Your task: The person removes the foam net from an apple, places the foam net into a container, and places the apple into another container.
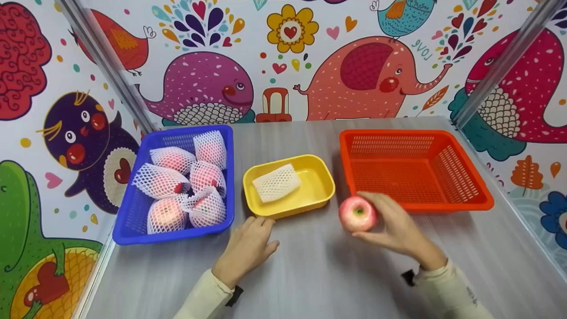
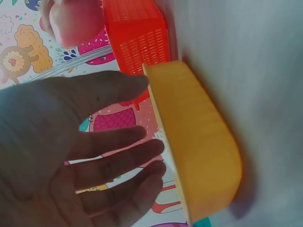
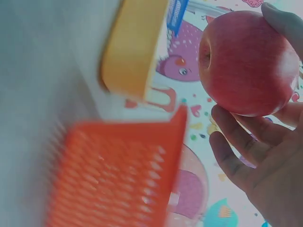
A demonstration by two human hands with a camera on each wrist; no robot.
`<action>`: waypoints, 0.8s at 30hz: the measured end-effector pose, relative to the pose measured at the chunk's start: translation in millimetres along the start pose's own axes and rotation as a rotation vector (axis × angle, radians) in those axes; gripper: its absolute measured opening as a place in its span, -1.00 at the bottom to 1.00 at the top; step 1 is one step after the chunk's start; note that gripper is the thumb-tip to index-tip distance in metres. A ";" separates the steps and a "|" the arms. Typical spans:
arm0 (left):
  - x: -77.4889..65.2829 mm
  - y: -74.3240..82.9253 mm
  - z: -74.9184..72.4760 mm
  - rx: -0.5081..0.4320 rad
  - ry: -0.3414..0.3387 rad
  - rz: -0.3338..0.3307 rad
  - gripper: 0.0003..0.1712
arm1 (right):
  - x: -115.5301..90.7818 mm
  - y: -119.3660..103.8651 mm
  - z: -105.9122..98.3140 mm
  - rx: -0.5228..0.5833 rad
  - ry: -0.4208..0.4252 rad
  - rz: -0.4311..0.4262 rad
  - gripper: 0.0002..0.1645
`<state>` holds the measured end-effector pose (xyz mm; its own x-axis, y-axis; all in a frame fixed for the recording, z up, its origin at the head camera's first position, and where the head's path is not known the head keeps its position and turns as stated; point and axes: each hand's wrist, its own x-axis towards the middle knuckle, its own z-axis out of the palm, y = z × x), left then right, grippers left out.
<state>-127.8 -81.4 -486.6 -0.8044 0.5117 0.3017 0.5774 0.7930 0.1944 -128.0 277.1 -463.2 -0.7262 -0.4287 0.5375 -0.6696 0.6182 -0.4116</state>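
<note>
A bare red apple point(image 1: 358, 214) is gripped between the thumb and fingers of my right hand point(image 1: 396, 228), in front of the left corner of the red basket point(image 1: 416, 206). In the right wrist view the apple point(image 3: 248, 64) fills the top right, with the fingers under it. My left hand point(image 1: 246, 248) is at the front edge of the yellow tub point(image 1: 305, 208), fingers loosely bent with nothing in them. The left wrist view has its fingers beside the tub's rim; whether they touch it I cannot tell. A white foam net point(image 1: 277, 182) lies inside the tub.
On the left stands a blue basket point(image 1: 172, 238) with several apples point(image 1: 167, 215) in white foam nets. No fruit shows in the red basket on the right. Printed walls point(image 1: 283, 88) bound the grey table point(image 1: 305, 274) at the back and both sides.
</note>
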 end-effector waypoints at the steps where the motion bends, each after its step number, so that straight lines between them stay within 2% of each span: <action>1: -1.3 -0.1 0.8 -0.010 -0.015 -0.007 -0.55 | 5.7 3.3 -6.9 -0.023 -0.021 0.018 0.04; 6: -6.0 -0.9 1.0 -0.040 -0.059 -0.028 -0.56 | 38.0 23.2 -35.9 -0.081 -0.163 0.152 0.01; 12: -7.8 -2.8 -0.7 -0.086 -0.123 -0.056 -0.52 | 78.7 56.9 -50.4 -0.165 -0.291 0.334 -0.03; 18: -6.4 -3.4 -1.5 -0.123 -0.183 -0.095 -0.50 | 114.4 99.4 -51.0 -0.221 -0.395 0.439 -0.11; 24: -13.0 -3.3 -0.1 -0.147 -0.193 -0.100 -0.53 | 128.6 136.0 -32.6 -0.189 -0.529 0.531 -0.21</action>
<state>-119.2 -90.7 -491.1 -0.8624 0.4977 0.0931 0.4961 0.7938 0.3518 -307.3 327.6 -426.1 -0.9524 -0.2712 -0.1393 -0.2070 0.9107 -0.3574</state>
